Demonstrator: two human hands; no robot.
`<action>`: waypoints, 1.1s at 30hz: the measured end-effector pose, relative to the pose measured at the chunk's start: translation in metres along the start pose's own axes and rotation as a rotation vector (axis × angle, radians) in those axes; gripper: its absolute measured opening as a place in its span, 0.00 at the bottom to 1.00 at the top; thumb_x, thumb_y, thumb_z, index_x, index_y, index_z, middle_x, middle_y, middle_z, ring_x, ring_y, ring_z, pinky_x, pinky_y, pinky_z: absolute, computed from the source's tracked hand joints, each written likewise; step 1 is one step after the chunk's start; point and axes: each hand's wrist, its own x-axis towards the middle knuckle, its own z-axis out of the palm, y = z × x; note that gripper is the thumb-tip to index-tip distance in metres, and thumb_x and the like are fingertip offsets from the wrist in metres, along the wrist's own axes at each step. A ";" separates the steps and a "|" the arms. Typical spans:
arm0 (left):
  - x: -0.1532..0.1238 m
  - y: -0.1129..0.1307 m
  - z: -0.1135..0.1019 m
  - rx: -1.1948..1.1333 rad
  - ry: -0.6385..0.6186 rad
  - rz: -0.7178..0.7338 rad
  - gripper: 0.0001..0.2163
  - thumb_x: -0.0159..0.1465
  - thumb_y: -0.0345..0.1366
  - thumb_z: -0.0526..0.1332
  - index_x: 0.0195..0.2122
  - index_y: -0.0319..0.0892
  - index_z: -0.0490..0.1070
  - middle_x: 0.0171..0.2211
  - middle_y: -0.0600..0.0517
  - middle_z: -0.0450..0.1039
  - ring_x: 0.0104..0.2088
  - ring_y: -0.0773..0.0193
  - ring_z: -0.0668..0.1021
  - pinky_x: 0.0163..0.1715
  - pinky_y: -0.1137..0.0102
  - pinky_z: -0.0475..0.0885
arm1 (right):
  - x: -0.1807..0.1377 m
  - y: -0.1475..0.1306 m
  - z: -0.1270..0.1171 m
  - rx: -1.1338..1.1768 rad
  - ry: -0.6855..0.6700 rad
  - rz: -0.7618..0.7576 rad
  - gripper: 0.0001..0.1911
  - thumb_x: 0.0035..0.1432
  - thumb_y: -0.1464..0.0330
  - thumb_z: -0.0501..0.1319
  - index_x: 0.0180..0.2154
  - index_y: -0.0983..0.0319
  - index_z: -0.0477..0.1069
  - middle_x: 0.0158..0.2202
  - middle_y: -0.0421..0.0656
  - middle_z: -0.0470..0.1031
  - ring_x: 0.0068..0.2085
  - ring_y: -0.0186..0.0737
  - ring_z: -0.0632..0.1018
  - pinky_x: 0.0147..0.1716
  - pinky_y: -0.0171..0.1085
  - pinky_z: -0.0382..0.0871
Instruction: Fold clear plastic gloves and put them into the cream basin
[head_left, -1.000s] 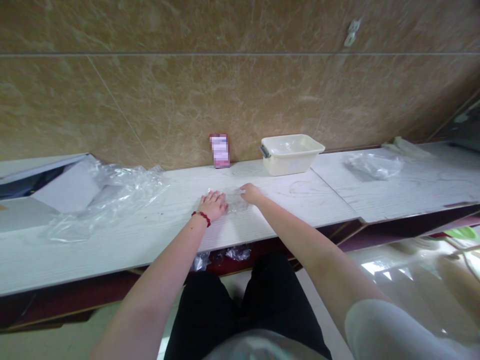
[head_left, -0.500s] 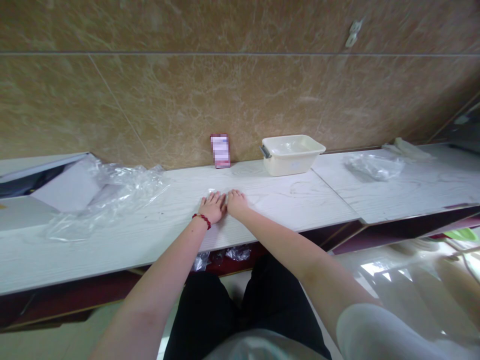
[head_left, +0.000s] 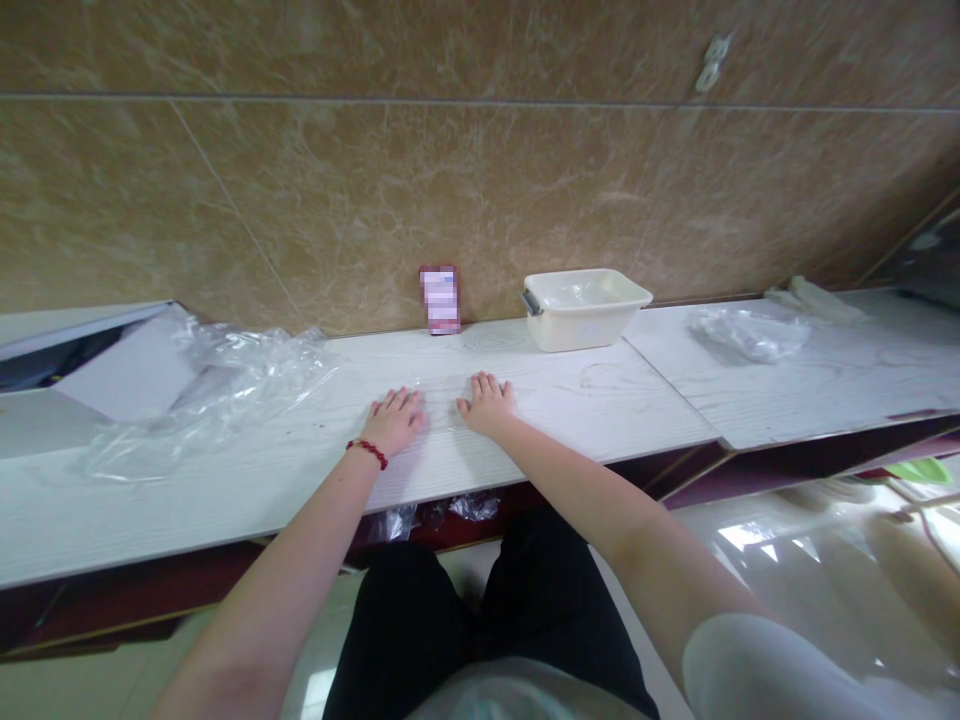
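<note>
Looked down, in the head view, on a white worktop, and found the left hand palm down on it with fingers spread fairly wide, and the right hand likewise palm down, with fingers a little apart and thumb held out toward the left fingers. Saw nothing gripped in either. Could not tell firm pressing from light resting. Made out, faintly, a piece of clear plastic film flat in the gap between the two sets of fingers; could not trace its full outline or its reach beneath the fingertips. Judged it very light, limp and slippery, apt to cling to the surface, to crease readily and perhaps to tear under a sharp tug. Reckoned a free edge or corner the best hold, raised with a nail, then pinched between thumb and forefinger, with the other palm flat as an anchor. Noted a cream tub beyond the right fingers and to their right, and a crumpled heap of clear plastic well to the left of the left fingers, by an open white box.
</note>
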 end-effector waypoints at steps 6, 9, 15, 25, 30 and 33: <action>-0.020 -0.021 -0.011 -0.222 0.050 -0.245 0.15 0.57 0.38 0.47 0.34 0.40 0.71 0.36 0.47 0.72 0.40 0.61 0.72 0.40 0.72 0.64 | 0.001 0.000 0.001 -0.011 -0.014 -0.008 0.35 0.53 0.53 0.39 0.57 0.67 0.43 0.59 0.48 0.42 0.58 0.46 0.43 0.52 0.52 0.33; -0.026 -0.014 -0.014 -0.365 -0.046 -0.280 0.12 0.54 0.38 0.51 0.30 0.40 0.72 0.31 0.49 0.74 0.35 0.61 0.74 0.33 0.72 0.66 | 0.001 0.000 0.001 -0.010 -0.012 -0.012 0.35 0.53 0.53 0.38 0.57 0.67 0.43 0.59 0.48 0.42 0.58 0.46 0.43 0.52 0.51 0.32; -0.021 0.005 -0.013 -0.798 -0.149 -0.522 0.10 0.52 0.36 0.53 0.31 0.37 0.69 0.20 0.51 0.71 0.21 0.67 0.73 0.22 0.74 0.67 | -0.001 -0.001 0.000 -0.006 -0.023 -0.004 0.35 0.53 0.53 0.38 0.57 0.67 0.42 0.59 0.48 0.41 0.58 0.46 0.43 0.52 0.51 0.32; -0.002 0.004 -0.010 -0.890 -0.151 -0.515 0.05 0.49 0.33 0.56 0.19 0.38 0.64 0.20 0.51 0.70 0.25 0.67 0.75 0.24 0.77 0.69 | -0.001 -0.001 0.001 -0.017 -0.010 -0.007 0.35 0.53 0.54 0.38 0.57 0.68 0.43 0.59 0.48 0.41 0.58 0.46 0.42 0.52 0.51 0.32; -0.002 -0.001 -0.011 -0.902 -0.148 -0.506 0.02 0.46 0.31 0.57 0.21 0.38 0.64 0.19 0.52 0.70 0.25 0.67 0.75 0.25 0.77 0.69 | -0.001 -0.001 0.001 -0.020 0.007 -0.012 0.35 0.52 0.54 0.38 0.57 0.68 0.43 0.59 0.48 0.42 0.58 0.46 0.43 0.52 0.51 0.33; -0.002 -0.002 -0.013 -0.884 -0.147 -0.505 0.03 0.45 0.31 0.58 0.21 0.38 0.64 0.17 0.53 0.69 0.23 0.67 0.74 0.25 0.76 0.69 | -0.002 -0.001 0.001 -0.023 0.012 -0.013 0.35 0.52 0.54 0.38 0.57 0.68 0.43 0.59 0.48 0.42 0.58 0.46 0.43 0.52 0.51 0.33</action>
